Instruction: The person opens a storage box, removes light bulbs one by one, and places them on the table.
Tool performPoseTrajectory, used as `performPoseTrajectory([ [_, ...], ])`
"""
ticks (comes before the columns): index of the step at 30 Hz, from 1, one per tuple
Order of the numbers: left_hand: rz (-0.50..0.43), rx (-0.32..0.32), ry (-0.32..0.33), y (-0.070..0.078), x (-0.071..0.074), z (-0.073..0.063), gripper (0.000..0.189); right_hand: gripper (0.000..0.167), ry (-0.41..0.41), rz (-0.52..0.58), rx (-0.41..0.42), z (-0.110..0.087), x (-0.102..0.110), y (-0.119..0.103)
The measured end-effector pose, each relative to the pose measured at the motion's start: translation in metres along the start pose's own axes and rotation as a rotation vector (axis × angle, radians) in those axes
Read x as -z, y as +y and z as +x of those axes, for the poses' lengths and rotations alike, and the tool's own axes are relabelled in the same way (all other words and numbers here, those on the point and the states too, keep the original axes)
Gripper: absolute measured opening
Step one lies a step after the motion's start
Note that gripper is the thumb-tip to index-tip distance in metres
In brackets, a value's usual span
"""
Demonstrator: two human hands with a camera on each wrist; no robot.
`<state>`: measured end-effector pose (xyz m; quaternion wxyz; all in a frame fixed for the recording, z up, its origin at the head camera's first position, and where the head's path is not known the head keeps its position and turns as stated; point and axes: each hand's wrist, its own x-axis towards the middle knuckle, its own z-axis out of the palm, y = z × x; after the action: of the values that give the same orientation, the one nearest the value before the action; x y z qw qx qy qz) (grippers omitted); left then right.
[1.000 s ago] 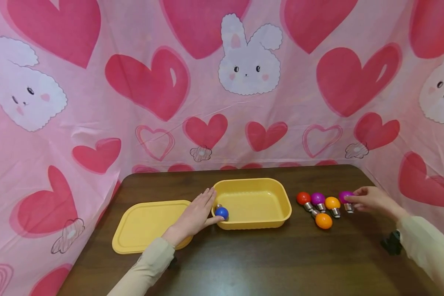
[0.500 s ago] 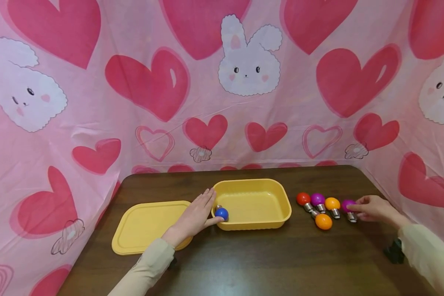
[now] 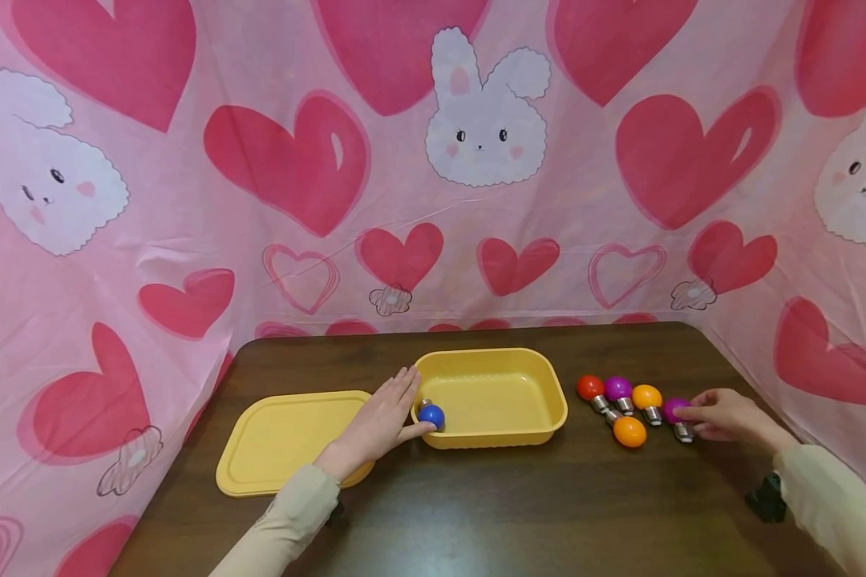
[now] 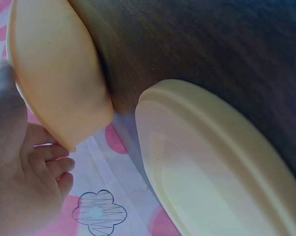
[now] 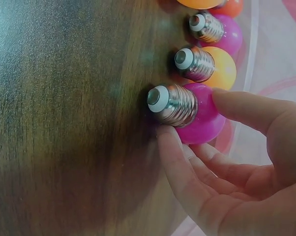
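Note:
My right hand (image 3: pixel 732 418) pinches a purple light bulb (image 5: pixel 199 113) between thumb and fingers, low at the table, with its metal screw base pointing toward the near side. My left hand (image 3: pixel 378 421) rests against the left end of a yellow plastic box (image 3: pixel 505 439), fingers straight along the rim and thumb at the near corner. Inside that box, beside the thumb, lies a blue light bulb (image 3: pixel 431 416). Left of the pinched bulb lie a yellow-orange bulb (image 3: pixel 646 396), another purple bulb (image 3: pixel 618 389), a red bulb (image 3: pixel 589 387) and, nearer me, an orange bulb (image 3: pixel 630 432).
A yellow lid (image 3: pixel 281 441) lies flat on the dark wooden table (image 3: pixel 520 513), left of the box and partly under my left forearm in the head view. Pink cloth (image 3: pixel 476 264) with hearts and rabbits hangs behind the table and along both sides.
The pinched purple bulb has come a little toward me along with my right hand, away from the back of the row. My left hand and the box stay put.

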<state>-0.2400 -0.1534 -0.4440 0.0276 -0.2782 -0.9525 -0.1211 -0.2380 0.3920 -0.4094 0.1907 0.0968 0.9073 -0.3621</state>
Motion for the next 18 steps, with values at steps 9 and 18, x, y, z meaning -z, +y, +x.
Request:
performPoseTrajectory([
  [9, 0.006, -0.002, 0.005, 0.0003, 0.0000, 0.0007, 0.087, 0.063, -0.008, 0.006, -0.002, -0.0010, -0.0010, -0.0007],
  [18, 0.001, -0.001, 0.004, 0.0004, 0.0000, -0.0001, 0.087, 0.066, -0.019, -0.005, -0.008, -0.0014, 0.0009, -0.0017],
])
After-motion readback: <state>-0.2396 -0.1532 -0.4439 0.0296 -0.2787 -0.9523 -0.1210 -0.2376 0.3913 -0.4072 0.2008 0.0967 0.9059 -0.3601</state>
